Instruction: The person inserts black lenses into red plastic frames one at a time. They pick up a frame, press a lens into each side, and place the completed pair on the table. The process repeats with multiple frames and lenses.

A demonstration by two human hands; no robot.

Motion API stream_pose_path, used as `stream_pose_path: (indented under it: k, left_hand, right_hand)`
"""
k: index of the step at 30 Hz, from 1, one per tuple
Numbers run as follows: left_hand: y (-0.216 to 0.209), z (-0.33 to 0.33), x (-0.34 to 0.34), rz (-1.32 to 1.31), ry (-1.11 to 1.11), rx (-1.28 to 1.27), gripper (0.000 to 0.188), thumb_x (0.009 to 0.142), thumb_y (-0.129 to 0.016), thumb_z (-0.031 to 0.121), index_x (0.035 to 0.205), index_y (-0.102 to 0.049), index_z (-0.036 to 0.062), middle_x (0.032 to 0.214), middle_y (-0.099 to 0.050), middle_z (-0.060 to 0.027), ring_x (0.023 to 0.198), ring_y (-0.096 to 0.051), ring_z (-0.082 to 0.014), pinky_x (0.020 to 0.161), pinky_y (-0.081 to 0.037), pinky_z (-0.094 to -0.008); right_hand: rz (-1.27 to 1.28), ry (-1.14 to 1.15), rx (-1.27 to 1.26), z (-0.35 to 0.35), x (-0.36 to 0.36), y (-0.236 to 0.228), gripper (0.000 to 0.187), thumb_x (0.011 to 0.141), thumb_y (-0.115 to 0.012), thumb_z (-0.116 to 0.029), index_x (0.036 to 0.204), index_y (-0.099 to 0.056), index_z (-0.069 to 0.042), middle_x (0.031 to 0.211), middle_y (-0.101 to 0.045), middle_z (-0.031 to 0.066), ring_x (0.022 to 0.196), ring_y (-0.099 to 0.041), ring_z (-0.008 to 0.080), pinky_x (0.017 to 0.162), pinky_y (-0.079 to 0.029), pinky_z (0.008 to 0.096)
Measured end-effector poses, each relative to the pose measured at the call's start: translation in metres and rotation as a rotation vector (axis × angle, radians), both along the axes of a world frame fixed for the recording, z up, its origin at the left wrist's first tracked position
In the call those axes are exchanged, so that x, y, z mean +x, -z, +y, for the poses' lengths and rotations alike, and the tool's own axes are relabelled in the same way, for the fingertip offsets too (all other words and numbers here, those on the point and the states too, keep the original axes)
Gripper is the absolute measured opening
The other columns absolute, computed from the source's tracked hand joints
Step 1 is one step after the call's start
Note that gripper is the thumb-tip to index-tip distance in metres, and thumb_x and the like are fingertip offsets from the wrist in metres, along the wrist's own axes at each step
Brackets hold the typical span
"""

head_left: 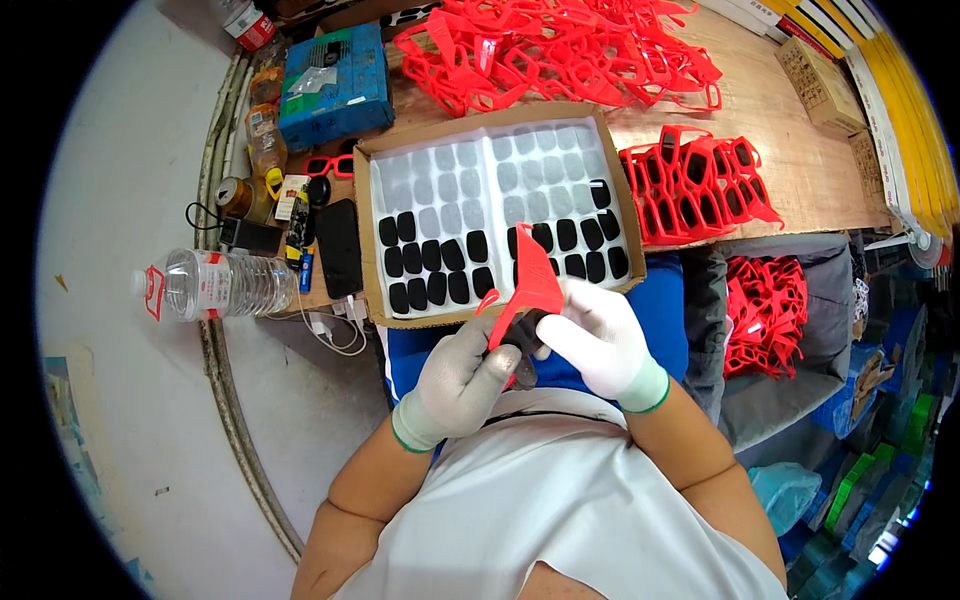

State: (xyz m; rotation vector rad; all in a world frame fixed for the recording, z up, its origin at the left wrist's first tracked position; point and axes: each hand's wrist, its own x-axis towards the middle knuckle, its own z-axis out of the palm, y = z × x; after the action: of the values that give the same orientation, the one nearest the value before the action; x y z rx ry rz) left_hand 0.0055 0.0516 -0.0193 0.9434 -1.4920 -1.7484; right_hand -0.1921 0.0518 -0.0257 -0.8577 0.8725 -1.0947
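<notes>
While the pale-gloved left hand [455, 385] and right hand [600, 340] grasp one red plastic spectacle frame [537, 285], dial-centre: dark-lensed red frames [692, 190], seemingly done, two o'clock; lensless-looking red frame heap [560, 55], twelve; black rounded lenses [477, 246], unfitted, eleven.

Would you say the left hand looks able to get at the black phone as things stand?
Probably not until it lets go: the left hand is holding the red frame, though the black phone looks uncovered beside the cardboard box.

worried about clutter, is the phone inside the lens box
No, the black smartphone lies outside, left of the cardboard box of lenses.
</notes>
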Motion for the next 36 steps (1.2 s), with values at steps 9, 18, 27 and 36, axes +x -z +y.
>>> stream_pose_path:
  k: [9, 18, 27, 36]
  left_hand:
    - [-0.009, -0.004, 0.009, -0.082, 0.168, 0.077, 0.027, 0.102, -0.046, 0.012, 0.12, -0.056, -0.0048, 0.102, -0.071, -0.0136, 0.087, -0.07, -0.0193, 0.082, -0.055, -0.0331]
    - [-0.011, 0.006, 0.003, -0.072, -0.015, 0.045, 0.03, 0.104, -0.046, 0.017, 0.118, -0.057, -0.0067, 0.091, -0.071, -0.013, 0.079, -0.069, -0.0171, 0.076, -0.055, -0.0311]
    - [-0.016, 0.019, 0.003, -0.193, -0.021, -0.071, 0.032, 0.105, -0.047, 0.022, 0.108, -0.057, -0.008, 0.078, -0.067, -0.0101, 0.07, -0.065, -0.0143, 0.066, -0.055, -0.0299]
    - [-0.025, 0.009, 0.011, -0.113, 0.122, 0.166, 0.024, 0.101, -0.048, 0.011, 0.117, -0.057, -0.0042, 0.092, -0.07, -0.0115, 0.084, -0.067, -0.0175, 0.078, -0.052, -0.0312]
  right_hand:
    - [0.04, -0.159, 0.137, -0.005, -0.014, -0.009, 0.021, 0.093, -0.068, -0.017, 0.103, -0.074, 0.001, 0.084, -0.071, 0.0033, 0.073, -0.061, 0.0071, 0.066, -0.052, 0.0229]
    - [0.169, -0.133, 0.099, -0.001, -0.008, -0.019, 0.019, 0.096, -0.064, -0.014, 0.1, -0.072, 0.002, 0.077, -0.066, 0.0013, 0.07, -0.058, 0.0063, 0.063, -0.049, 0.0232]
    - [0.281, -0.27, -0.067, 0.007, -0.025, -0.027, 0.016, 0.094, -0.061, -0.01, 0.1, -0.071, 0.002, 0.08, -0.067, 0.0028, 0.074, -0.06, 0.0076, 0.068, -0.05, 0.0253]
    - [-0.087, -0.219, 0.174, 0.011, -0.017, -0.021, 0.027, 0.095, -0.062, -0.014, 0.114, -0.069, 0.003, 0.102, -0.07, 0.0055, 0.088, -0.063, 0.0104, 0.08, -0.054, 0.0275]
